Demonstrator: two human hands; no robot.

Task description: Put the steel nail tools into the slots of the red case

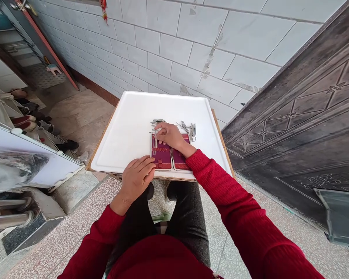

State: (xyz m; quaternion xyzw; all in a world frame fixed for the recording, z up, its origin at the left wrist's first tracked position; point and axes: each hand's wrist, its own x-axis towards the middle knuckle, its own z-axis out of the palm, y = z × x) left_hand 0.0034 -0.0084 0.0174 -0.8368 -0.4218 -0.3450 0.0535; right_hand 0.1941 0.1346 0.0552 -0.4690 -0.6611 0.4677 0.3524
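An open manicure case (pixel 163 166) with a dark red lining, elastic loops and a metal rim lies near the front edge of the white tabletop (pixel 128 116). My left hand (pixel 136 176) rests with outstretched fingers on the case's left rim. Over the upper part of the case, my right hand (pixel 171 136) pinches a slim metal manicure tool (pixel 155 146), which runs down by the loops. Its exact kind is too small to make out. Behind the fingers lie small metal tools (pixel 157 121). To the right are nail clippers (pixel 193 128) and small scissors (pixel 184 127), close together.
A white tiled wall (pixel 163 46) stands behind the table. On the right is a dark patterned metal door (pixel 291 116). Shoes (pixel 26 122) crowd a rack at the left, beside a white cabinet (pixel 31 155). My legs are under the table's front edge, near a green stool (pixel 162 217).
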